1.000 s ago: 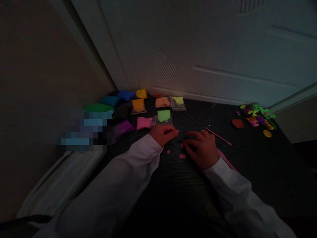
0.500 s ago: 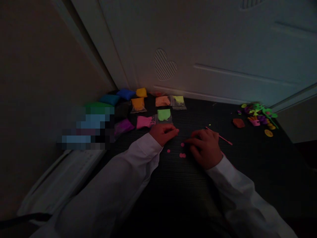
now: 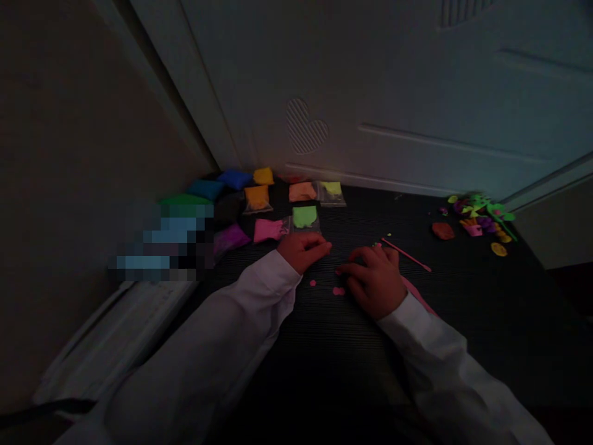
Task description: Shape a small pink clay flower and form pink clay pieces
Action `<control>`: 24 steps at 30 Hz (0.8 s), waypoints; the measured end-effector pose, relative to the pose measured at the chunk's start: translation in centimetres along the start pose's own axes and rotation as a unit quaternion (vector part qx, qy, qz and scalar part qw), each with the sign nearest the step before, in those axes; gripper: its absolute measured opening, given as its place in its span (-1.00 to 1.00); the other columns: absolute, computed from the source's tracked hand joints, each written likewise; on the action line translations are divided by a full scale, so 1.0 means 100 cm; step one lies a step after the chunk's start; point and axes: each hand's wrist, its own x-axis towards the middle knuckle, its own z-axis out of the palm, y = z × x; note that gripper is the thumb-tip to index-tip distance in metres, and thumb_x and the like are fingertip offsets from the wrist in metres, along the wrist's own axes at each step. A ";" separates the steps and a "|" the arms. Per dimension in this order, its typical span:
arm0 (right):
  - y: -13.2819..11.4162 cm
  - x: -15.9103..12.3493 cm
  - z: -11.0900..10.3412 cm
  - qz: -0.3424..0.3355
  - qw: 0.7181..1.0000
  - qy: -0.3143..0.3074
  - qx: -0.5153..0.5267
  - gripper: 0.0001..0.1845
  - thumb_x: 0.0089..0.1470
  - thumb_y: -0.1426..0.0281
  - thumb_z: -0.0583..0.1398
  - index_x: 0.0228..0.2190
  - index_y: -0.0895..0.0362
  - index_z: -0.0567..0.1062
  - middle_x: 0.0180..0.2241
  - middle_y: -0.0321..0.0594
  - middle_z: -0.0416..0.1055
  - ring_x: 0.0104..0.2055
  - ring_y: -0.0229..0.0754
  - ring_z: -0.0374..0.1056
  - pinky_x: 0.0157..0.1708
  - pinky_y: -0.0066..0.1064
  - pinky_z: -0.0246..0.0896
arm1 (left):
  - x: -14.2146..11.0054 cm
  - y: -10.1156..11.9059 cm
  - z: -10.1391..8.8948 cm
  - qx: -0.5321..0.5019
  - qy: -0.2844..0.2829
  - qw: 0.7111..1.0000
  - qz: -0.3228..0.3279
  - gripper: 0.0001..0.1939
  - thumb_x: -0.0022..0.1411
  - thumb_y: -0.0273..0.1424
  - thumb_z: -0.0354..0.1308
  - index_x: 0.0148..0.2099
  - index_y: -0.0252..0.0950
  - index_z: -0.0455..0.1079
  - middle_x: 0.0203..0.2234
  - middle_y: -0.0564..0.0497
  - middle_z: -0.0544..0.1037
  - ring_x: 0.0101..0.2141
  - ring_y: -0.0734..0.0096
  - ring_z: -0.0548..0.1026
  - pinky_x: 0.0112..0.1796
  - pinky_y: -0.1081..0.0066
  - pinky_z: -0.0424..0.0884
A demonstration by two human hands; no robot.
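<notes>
My left hand (image 3: 304, 251) rests over the dark table with thumb and forefinger pinched together; what sits between them, if anything, is too small to make out. To its right, my right hand (image 3: 376, 278) is palm down with its fingers apart. Its outstretched forefinger touches the table where a small flat pink clay disc lay, covering it. Between and below the hands lie another pink clay disc (image 3: 312, 283) and two joined pink discs (image 3: 338, 291). A tiny green and pink piece (image 3: 377, 245) shows just beyond my right knuckles.
A thin pink stick tool (image 3: 406, 254) and a longer pink tool (image 3: 419, 296) lie near my right hand. Clay packets, such as a light green one (image 3: 304, 217) and a pink one (image 3: 269, 230), line the back left. Farther right are a reddish lump (image 3: 443, 231) and colourful clay figures (image 3: 477, 216).
My right hand drew back slightly, uncovering the pink disc, then came forward so its forefinger covers that disc again. My left hand has kept its pinch in nearly the same place.
</notes>
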 end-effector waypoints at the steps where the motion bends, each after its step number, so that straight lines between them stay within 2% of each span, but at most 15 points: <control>1: 0.000 0.000 0.000 0.002 1.000 0.000 0.001 -0.76 -0.08 0.40 0.06 -0.33 -0.04 0.44 -0.28 -0.25 0.25 -0.24 -0.14 0.07 -0.25 -0.20 -0.22 | 0.000 0.000 0.000 -0.001 -0.002 1.000 -0.002 -0.69 0.01 -0.21 -0.04 -0.49 -0.35 0.34 -0.71 0.12 0.27 -0.61 0.60 0.20 -0.57 0.54 0.10; 14: -0.001 -0.002 0.001 0.002 1.000 -0.002 0.022 -0.75 -0.08 0.40 0.05 -0.31 -0.02 0.42 -0.26 -0.23 0.24 -0.23 -0.14 0.08 -0.23 -0.21 -0.24 | 0.000 0.000 -0.001 0.021 -0.009 1.000 -0.006 -0.69 0.02 -0.20 -0.04 -0.50 -0.34 0.34 -0.74 0.15 0.22 -0.65 0.63 0.14 -0.61 0.55 0.05; 24: -0.003 -0.004 0.001 0.003 0.999 -0.011 0.042 -0.75 -0.09 0.38 0.04 -0.31 -0.02 0.42 -0.28 -0.26 0.25 -0.25 -0.16 0.07 -0.23 -0.19 -0.24 | 0.000 0.002 -0.003 0.039 -0.010 0.999 -0.016 -0.68 0.02 -0.19 -0.05 -0.48 -0.35 0.34 -0.70 0.12 0.28 -0.61 0.60 0.20 -0.55 0.54 0.10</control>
